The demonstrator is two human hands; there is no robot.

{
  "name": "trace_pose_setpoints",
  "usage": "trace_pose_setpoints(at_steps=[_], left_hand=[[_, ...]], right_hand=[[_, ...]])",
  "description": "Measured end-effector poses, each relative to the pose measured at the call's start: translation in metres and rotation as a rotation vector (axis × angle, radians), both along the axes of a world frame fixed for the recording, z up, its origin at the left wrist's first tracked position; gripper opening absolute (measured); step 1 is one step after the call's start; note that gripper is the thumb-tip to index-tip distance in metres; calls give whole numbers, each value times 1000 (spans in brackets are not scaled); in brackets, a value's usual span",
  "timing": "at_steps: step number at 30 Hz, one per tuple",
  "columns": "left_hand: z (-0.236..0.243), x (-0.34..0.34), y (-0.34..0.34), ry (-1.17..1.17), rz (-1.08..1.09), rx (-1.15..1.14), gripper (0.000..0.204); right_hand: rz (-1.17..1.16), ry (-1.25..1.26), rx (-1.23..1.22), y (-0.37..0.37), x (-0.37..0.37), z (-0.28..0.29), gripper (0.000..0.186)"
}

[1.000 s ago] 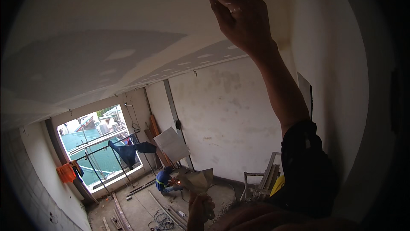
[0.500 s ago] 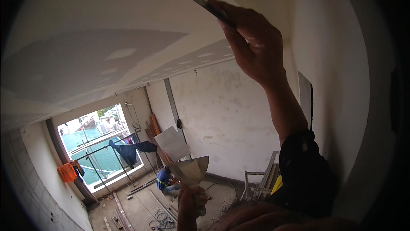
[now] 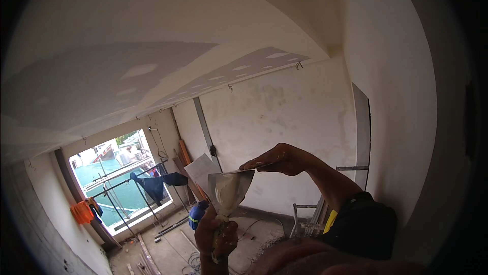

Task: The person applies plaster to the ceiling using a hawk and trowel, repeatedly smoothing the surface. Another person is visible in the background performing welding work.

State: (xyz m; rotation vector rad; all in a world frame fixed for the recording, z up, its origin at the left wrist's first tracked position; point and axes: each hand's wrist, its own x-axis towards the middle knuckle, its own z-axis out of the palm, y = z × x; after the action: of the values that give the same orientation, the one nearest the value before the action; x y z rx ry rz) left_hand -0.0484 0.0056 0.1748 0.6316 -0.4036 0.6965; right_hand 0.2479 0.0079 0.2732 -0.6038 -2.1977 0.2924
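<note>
My left hand (image 3: 216, 237), low in the middle, is closed round the handle of a wide putty knife (image 3: 245, 181). Its blade points up and carries a smear of pale filler (image 3: 226, 192). Level with the blade's top edge is my right hand (image 3: 278, 159), fingers stretched together and pressed on a thin flat steel scraper (image 3: 247, 171) seen nearly edge-on. The scraper lies across the top of the putty knife and seems to touch it. Whitish smudges mark both hands.
Overhead, the ceiling (image 3: 168, 10) has grey and white filled patches. A person in blue (image 3: 195, 216) crouches on the floor below, near pipes and cables. Clothes (image 3: 152, 186) hang on a rail before the window (image 3: 114, 173). A metal frame (image 3: 303, 206) stands right.
My right hand has come down from the ceiling with the scraper to the putty knife's blade. My left hand has shifted slightly left, and the putty knife now stands more upright.
</note>
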Motion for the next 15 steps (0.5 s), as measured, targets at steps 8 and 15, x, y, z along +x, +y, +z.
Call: trace_pose_setpoints(at_steps=[8, 15], left_hand=[[24, -29, -15, -155, 193, 41, 64], [-15, -18, 30, -72, -86, -54, 57]], right_hand=[[-497, 403, 395, -64, 48, 60, 16], [-757, 533, 1386, -130, 31, 240, 21]])
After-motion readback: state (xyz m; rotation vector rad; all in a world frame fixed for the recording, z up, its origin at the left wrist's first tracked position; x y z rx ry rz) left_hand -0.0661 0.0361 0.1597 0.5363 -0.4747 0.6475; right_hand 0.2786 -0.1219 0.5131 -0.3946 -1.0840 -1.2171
